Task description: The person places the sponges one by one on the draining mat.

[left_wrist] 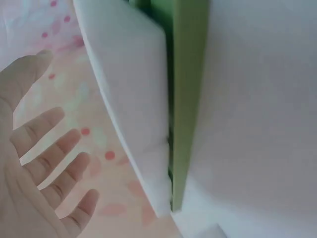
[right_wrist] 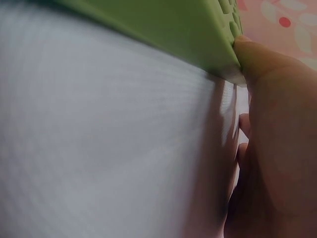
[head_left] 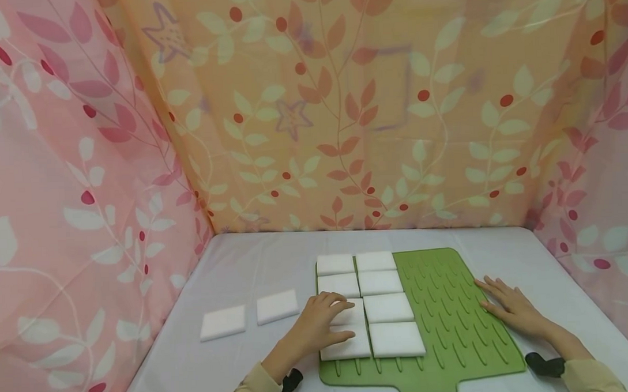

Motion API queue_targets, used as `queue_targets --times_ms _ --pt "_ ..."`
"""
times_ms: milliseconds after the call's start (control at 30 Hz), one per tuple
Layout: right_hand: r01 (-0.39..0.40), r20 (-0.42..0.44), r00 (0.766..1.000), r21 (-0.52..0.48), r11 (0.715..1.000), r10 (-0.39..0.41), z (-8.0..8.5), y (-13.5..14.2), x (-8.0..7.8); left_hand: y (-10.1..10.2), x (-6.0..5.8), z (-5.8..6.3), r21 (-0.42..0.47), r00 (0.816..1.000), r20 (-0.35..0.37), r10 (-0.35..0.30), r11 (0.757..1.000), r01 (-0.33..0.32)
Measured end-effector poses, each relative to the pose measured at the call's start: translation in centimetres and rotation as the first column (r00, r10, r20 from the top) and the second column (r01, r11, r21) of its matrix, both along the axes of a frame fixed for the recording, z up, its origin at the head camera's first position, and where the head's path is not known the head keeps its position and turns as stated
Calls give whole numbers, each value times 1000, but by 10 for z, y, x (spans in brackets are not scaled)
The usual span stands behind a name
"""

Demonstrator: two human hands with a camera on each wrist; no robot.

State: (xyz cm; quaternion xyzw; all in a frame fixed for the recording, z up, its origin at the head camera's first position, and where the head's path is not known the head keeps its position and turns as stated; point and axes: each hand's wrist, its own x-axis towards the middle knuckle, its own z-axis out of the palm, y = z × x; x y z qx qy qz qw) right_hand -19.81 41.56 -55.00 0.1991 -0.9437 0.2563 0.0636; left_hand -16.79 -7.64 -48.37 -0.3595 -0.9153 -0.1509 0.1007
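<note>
A green ridged mat (head_left: pixel 453 315) lies on the table, its left half covered by several white sponge-like rectangular blocks (head_left: pixel 397 339) in two columns. Over the left column, near the front, is my left hand (head_left: pixel 314 323), thumb and fingers spread; it partly hides two blocks. In the left wrist view the fingers (left_wrist: pixel 52 161) are apart with nothing between them, beside the block's edge. At the mat's right edge my right hand (head_left: pixel 517 310) lies with fingers extended. In the right wrist view its thumb (right_wrist: pixel 262 59) touches the mat's rim (right_wrist: pixel 198 44).
Two more white blocks, one farther left (head_left: pixel 222 323) and one nearer the mat (head_left: pixel 277 307), lie on the white tabletop (head_left: pixel 169 374). Floral curtains (head_left: pixel 343 131) enclose the back and both sides. The mat has a tab (head_left: pixel 430 388) at its front edge.
</note>
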Motion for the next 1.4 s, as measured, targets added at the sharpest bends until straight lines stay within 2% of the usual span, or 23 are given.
queue_targets --times_ms 167,367,667,833,1167,1400 --pt "5 -14 1000 0 1000 -5 -1 -1 0 -18 -4 3 24 998 21 56 998 -57" --pt "6 -17 1000 0 1000 -6 -2 0 -1 -38 -9 2 46 995 4 99 994 -99" --pt "8 -23 1000 9 1000 -8 -1 0 -1 -65 -14 -3 104 991 35 127 986 -130" --pt "16 0 1000 11 1000 -16 -1 0 0 -84 -15 -3 130 984 69 164 977 -172" --pt "10 -4 1000 3 1000 -10 -2 2 0 -123 -19 -8 117 966 90 242 961 -251" --pt "13 -17 1000 7 1000 -13 -1 1 -1 -153 -17 -12 85 954 25 300 950 -301"
